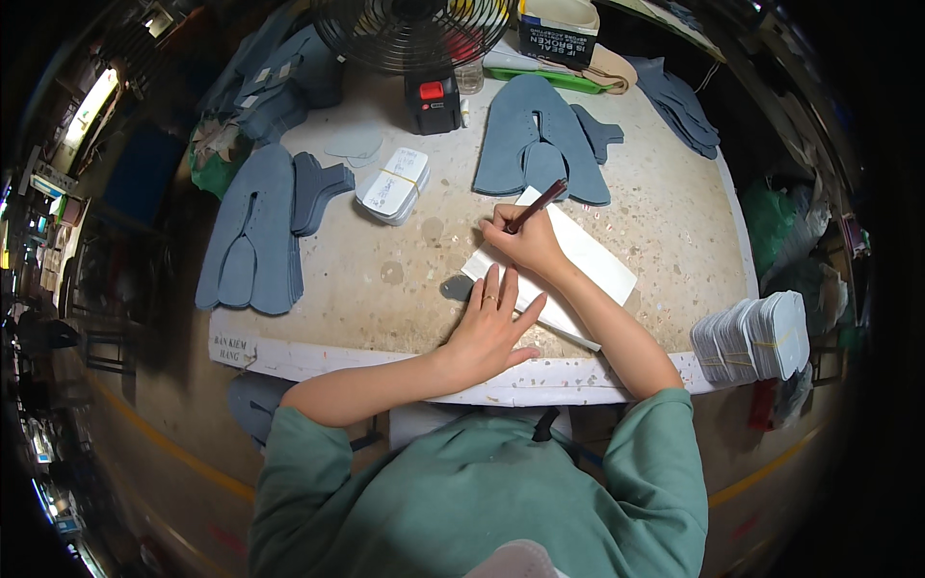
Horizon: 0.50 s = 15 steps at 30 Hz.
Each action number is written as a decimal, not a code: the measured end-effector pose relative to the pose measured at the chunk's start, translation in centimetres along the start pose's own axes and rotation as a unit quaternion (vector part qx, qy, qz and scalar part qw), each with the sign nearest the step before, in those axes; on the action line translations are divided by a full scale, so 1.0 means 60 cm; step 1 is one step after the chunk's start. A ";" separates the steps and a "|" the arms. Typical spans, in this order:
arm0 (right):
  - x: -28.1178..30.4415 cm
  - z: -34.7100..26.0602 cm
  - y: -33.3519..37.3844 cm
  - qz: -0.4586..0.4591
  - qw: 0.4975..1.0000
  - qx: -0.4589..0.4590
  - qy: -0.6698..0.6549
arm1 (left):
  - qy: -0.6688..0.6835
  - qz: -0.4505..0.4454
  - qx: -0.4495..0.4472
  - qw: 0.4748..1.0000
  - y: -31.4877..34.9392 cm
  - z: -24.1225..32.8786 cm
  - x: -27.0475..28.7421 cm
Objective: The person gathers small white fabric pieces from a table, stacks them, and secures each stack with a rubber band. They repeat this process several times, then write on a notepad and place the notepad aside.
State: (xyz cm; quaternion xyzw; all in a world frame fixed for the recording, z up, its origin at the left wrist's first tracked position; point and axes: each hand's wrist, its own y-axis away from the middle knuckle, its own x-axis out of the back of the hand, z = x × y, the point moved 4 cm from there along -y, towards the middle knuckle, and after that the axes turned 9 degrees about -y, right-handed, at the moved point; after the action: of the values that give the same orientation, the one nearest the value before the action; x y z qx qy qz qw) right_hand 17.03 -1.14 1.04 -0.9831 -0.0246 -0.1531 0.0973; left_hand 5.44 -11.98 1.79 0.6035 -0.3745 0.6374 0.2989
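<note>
A dark red pen (536,206) is gripped in my right hand (526,241), its tip end hidden by the fingers over a white notepad (590,272). The pad lies aslant on the worktable. My left hand (488,326) rests flat with fingers spread, its fingertips on the pad's near left edge. Beside those fingertips lies a small dark grey piece (456,287). Just beyond the pad is a stack of blue-grey shoe upper pieces (503,144). Left of my hands stands a banded bundle of white cards (393,188).
A black fan (412,39) on a battery base (433,101) stands at the back. More blue-grey cut pieces (252,226) are piled at the left. Banded light grey pieces (750,339) sit at the right front corner. A dark box (557,37) and green tray (544,79) are at the back.
</note>
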 end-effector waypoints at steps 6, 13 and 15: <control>0.000 -0.005 0.000 -0.012 0.999 0.010 0.032 | 0.004 -0.005 0.002 1.000 -0.001 0.000 -0.001; -0.001 -0.005 0.000 0.003 0.999 0.032 0.024 | 0.006 -0.008 0.004 1.000 -0.001 -0.001 -0.002; 0.000 -0.003 0.000 -0.004 0.999 0.021 0.024 | 0.008 -0.005 0.003 1.000 -0.001 -0.001 -0.001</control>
State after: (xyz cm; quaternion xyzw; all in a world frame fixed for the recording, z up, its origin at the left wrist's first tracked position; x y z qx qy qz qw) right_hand 16.96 -1.19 1.19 -0.9768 -0.0291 -0.1767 0.1178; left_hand 5.49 -11.91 1.76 0.6012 -0.3669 0.6419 0.3032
